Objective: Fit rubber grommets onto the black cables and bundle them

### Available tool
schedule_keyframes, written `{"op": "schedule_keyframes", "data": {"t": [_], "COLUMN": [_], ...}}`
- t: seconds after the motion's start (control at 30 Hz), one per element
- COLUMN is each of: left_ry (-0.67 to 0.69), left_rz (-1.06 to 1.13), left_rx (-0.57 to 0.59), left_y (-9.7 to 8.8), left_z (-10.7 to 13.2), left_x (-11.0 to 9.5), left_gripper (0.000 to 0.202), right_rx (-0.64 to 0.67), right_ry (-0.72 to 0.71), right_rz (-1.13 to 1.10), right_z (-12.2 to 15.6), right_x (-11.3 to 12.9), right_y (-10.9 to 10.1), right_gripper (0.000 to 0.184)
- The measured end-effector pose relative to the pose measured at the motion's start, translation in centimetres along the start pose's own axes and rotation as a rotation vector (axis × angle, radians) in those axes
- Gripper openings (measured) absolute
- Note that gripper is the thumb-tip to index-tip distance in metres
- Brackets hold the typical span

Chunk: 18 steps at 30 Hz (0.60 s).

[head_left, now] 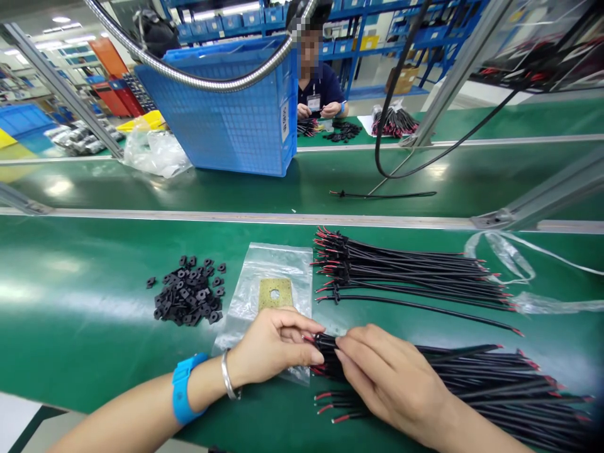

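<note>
My left hand (276,346) is closed in a pinch on the end of a black cable with red tips, over a clear plastic bag (271,277). My right hand (387,377) grips the same cable end from the right, fingers pressed on it, resting on a near bundle of black cables (509,384). A second bundle of black cables (410,270) lies farther back, with one single cable (425,308) in front of it. A pile of small black plastic parts (189,292) lies to the left of the bag.
A blue crate (236,107) stands on the far belt beside a crumpled clear bag (153,151). A loose black cable (382,195) lies on that belt. Another person (316,94) sits opposite handling cables. Clear plastic wrap (519,270) lies at the right.
</note>
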<state>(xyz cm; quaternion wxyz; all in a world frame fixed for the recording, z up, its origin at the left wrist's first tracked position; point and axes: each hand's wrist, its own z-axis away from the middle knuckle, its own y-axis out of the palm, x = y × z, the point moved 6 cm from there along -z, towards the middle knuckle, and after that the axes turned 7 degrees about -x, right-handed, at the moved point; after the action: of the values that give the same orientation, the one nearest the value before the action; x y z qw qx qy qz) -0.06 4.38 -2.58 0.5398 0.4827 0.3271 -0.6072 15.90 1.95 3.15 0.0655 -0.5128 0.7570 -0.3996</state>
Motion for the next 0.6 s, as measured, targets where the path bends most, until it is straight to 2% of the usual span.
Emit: {"op": "schedule_keyframes", "data": {"t": [0.17, 0.33, 0.47, 0.6], "left_ry": [0.236, 0.475, 0.558, 0.578], "left_rz": [-0.221, -0.363, -0.403, -0.364], "left_rx": [-0.008, 0.011, 0.017, 0.037], "left_y": [0.0, 0.4, 0.8, 1.1], "left_z": [0.4, 1.0, 1.0, 1.1], "left_x": [-1.3, -2.5, -2.6, -2.7], "left_gripper": [0.031, 0.029, 0.029, 0.031], "right_rx": [0.043, 0.016, -0.028, -0.04], "right_ry": [-0.027, -0.006, -0.01, 0.005], "right_rz": [0.033, 0.015, 0.054, 0.126], "right_z": [0.1, 0.0, -0.3, -0.7], "right_x": [0.3, 0.6, 1.6, 2.4], "right_y": [0.3, 0.5, 0.0, -0.8], "right_gripper": [0.012, 0.015, 0.016, 0.016]}}
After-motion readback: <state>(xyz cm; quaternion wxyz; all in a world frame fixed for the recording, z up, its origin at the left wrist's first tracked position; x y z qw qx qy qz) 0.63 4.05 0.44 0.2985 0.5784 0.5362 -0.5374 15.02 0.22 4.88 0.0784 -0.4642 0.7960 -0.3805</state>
